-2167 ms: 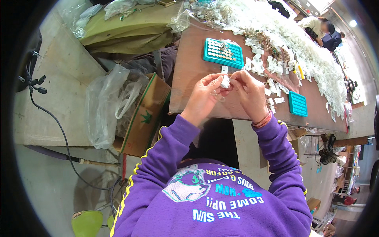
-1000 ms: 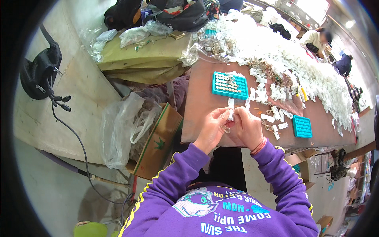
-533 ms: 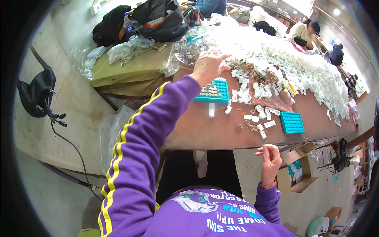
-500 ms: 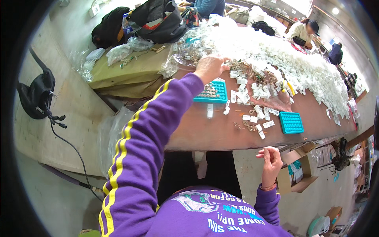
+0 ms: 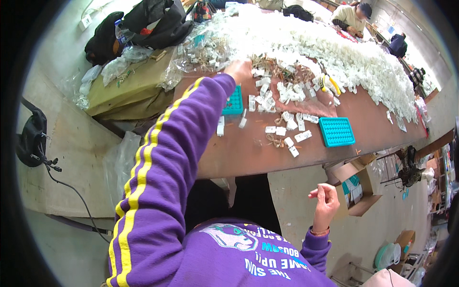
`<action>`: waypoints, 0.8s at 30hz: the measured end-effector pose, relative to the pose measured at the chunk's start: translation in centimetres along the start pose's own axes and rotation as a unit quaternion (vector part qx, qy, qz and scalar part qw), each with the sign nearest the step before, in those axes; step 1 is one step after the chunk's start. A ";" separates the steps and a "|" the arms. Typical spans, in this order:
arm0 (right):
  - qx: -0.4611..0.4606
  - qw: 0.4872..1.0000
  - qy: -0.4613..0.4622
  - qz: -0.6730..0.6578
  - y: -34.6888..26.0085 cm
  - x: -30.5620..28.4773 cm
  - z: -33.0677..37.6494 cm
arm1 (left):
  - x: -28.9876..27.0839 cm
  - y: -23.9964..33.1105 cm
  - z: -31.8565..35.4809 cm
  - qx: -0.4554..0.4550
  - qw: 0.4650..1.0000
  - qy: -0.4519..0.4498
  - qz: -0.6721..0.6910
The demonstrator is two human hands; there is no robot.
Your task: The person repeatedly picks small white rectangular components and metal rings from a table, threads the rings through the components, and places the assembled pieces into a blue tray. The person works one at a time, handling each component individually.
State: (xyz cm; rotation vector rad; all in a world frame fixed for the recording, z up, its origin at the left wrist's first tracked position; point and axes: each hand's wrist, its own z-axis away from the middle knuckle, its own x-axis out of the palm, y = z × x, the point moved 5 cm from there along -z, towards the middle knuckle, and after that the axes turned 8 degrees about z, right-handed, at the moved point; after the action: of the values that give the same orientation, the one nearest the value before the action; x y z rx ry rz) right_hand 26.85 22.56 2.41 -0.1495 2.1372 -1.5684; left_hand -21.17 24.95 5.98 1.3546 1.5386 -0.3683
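Two teal trays lie on the bench, one near its front edge, one farther left. I cannot tell the left hand's grip at the white pile; the right hand, released, half-curls past that edge. One carton holds teal pieces.
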 end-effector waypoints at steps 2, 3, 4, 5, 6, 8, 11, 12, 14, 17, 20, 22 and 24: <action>-0.009 1.000 -0.020 0.001 -0.5 1.0 -0.2 | -2.7 -0.1 0.9 -0.007 0.998 0.014 0.068; -0.018 0.999 -0.032 -0.001 -0.8 1.7 -0.3 | -4.2 0.1 1.6 -0.007 0.997 0.030 0.072; -0.029 0.999 -0.044 -0.001 -1.3 2.4 -0.5 | -5.7 0.4 2.5 0.008 0.996 0.040 0.083; -0.033 0.998 -0.059 -0.003 -1.8 3.2 -0.8 | -7.2 0.6 3.8 0.009 0.991 0.056 0.122; -0.066 0.995 -0.073 0.032 -2.6 4.0 -1.1 | -8.6 1.0 5.3 0.019 0.984 0.079 0.161; -0.132 0.981 -0.103 0.102 -4.2 5.8 -2.1 | -10.6 1.4 8.5 -0.003 0.965 0.103 0.243; -0.223 0.955 -0.108 0.161 -6.5 8.7 -4.4 | -10.9 1.5 14.0 -0.127 0.871 0.040 0.472; -0.239 0.946 -0.119 0.182 -7.0 9.7 -5.0 | -10.4 1.8 16.0 -0.163 0.802 0.032 0.573; -0.272 0.919 -0.135 0.252 -7.8 11.6 -5.9 | -9.8 2.7 19.7 -0.167 0.647 0.058 0.741; -0.365 0.858 -0.170 0.319 -8.4 14.4 -6.5 | -8.3 3.5 23.9 -0.185 0.517 0.085 0.832; -0.371 0.870 -0.182 0.268 -8.2 16.1 -7.0 | -6.9 4.1 26.4 -0.214 0.416 0.098 0.878; -0.280 0.914 -0.218 0.197 -7.3 16.6 -7.9 | -6.3 4.3 27.3 -0.237 0.338 0.100 0.905; -0.136 0.957 -0.246 0.071 -6.1 16.7 -8.6 | -5.8 4.6 27.6 -0.268 0.253 0.096 0.925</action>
State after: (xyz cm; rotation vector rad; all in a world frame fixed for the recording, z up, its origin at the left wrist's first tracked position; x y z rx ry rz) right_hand 7.26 21.94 4.78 -0.4212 1.8996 -1.0170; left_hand -4.90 2.11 0.20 1.5776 -0.6923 1.6856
